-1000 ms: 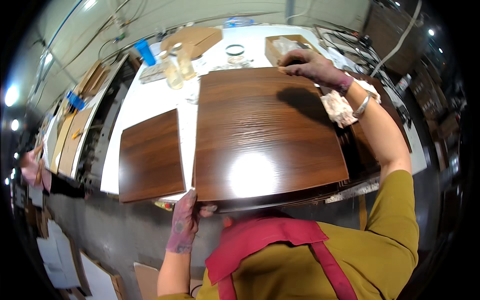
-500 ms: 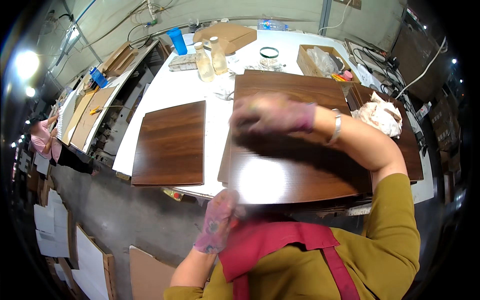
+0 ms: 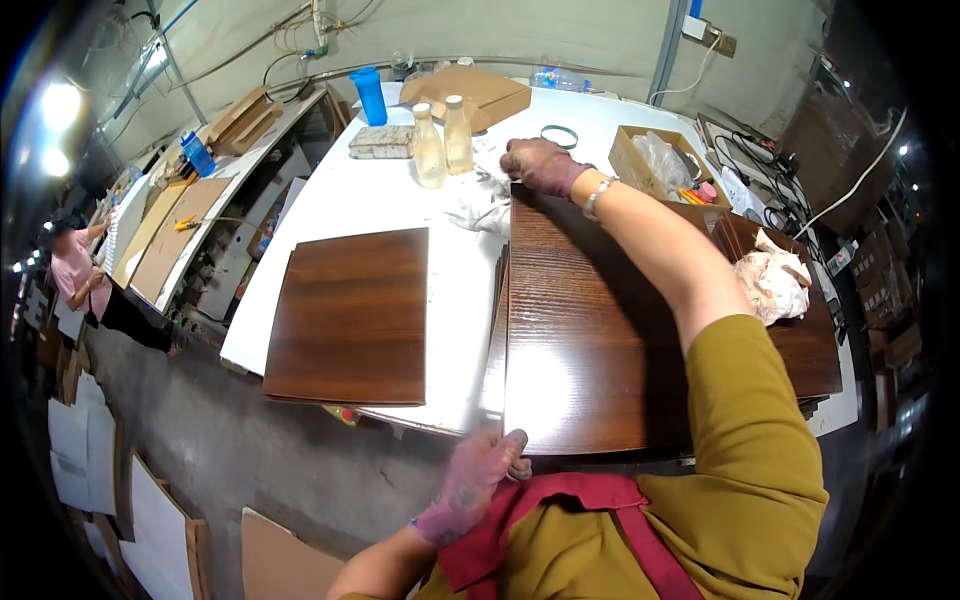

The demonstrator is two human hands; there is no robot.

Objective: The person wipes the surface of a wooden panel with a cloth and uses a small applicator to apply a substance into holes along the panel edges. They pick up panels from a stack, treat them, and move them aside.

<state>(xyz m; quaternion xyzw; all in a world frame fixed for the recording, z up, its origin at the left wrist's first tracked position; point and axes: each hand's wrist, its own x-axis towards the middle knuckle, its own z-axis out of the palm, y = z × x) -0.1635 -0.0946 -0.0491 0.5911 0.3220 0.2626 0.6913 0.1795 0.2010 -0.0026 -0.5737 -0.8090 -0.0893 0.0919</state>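
Now both hands grasping dark wood panel (image 3: 600,330): left hand (image 3: 475,480) near edge, right hand (image 3: 540,165) far edge.

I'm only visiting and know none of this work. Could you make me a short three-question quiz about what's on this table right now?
1. True or false: the right hand grips the far edge of the big dark wooden panel.
2. Where is the left hand? A) on the blue cup B) at the panel's near edge C) on the rag
3. How many pale bottles stand on the white table?

Key: 1 true; 2 B; 3 two.
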